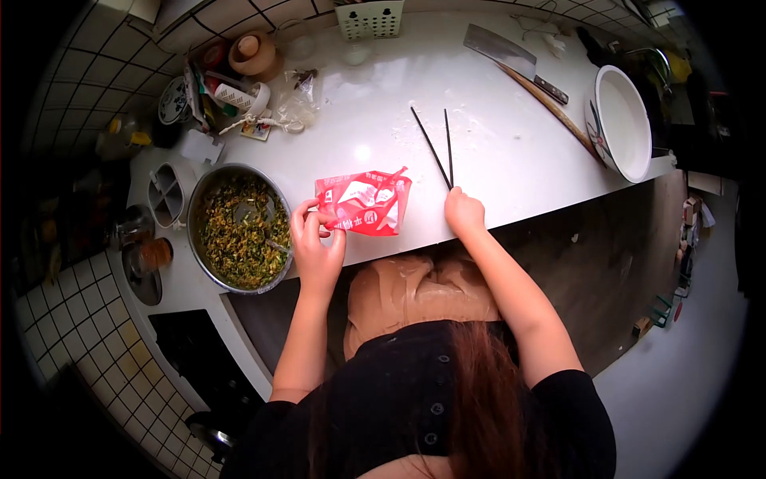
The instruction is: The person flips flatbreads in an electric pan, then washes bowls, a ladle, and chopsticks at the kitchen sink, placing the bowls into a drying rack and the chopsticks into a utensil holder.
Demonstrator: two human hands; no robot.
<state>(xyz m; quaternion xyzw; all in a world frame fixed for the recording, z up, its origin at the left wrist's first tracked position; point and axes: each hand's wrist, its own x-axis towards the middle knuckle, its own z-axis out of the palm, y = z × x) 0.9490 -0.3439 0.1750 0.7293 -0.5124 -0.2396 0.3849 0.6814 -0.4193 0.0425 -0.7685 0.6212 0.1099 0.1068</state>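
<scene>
My left hand (318,243) pinches the lower left edge of a red plastic packet (364,203) with white print, which lies on the white counter (367,112). In my right hand (464,212), at the counter's front edge, are two dark chopsticks (432,148); their far ends spread apart over the counter. Left of my left hand stands a large metal bowl (281,199) of chopped green and orange-brown filling (239,231), with a spoon handle resting in it.
A cleaver (501,49), a wooden rolling pin (550,109) and a white basin (625,124) are at the back right. Jars, a divided container (166,195), a clear plastic bag (297,102) and a brown pot (254,57) crowd the left side. White powder (469,120) dusts the counter.
</scene>
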